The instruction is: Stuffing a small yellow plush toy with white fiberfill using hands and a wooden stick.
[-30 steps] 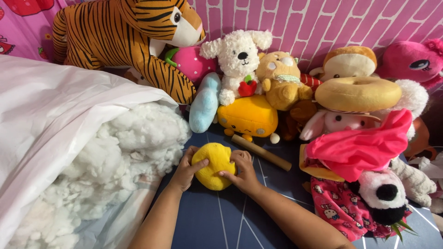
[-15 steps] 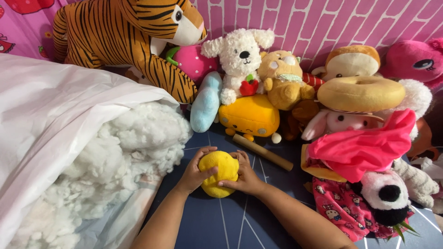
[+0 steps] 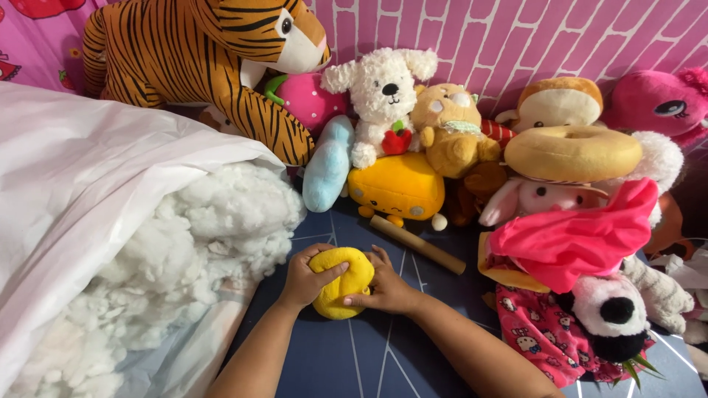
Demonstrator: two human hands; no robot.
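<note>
Both of my hands grip a small round yellow plush toy (image 3: pixel 346 278) resting on the dark blue mat (image 3: pixel 383 354). My left hand (image 3: pixel 304 278) wraps its left side with the thumb across the top. My right hand (image 3: pixel 386 289) presses its right side, fingers curled against it. White stuffing fibre (image 3: pixel 199 243) spills from a big white plastic bag (image 3: pixel 88 184) just left of my left hand.
A brown wooden stick (image 3: pixel 417 244) lies on the mat behind my hands. Several plush toys line the pink brick wall: a tiger (image 3: pixel 206 59), a white dog (image 3: pixel 383 96), a yellow block toy (image 3: pixel 398 188), a doughnut cushion (image 3: pixel 571 153). Pink cloth (image 3: pixel 582 239) lies at right.
My hands have turned and squeezed the yellow plush a little; my left thumb now lies across its top. It stays in the same spot on the mat.
</note>
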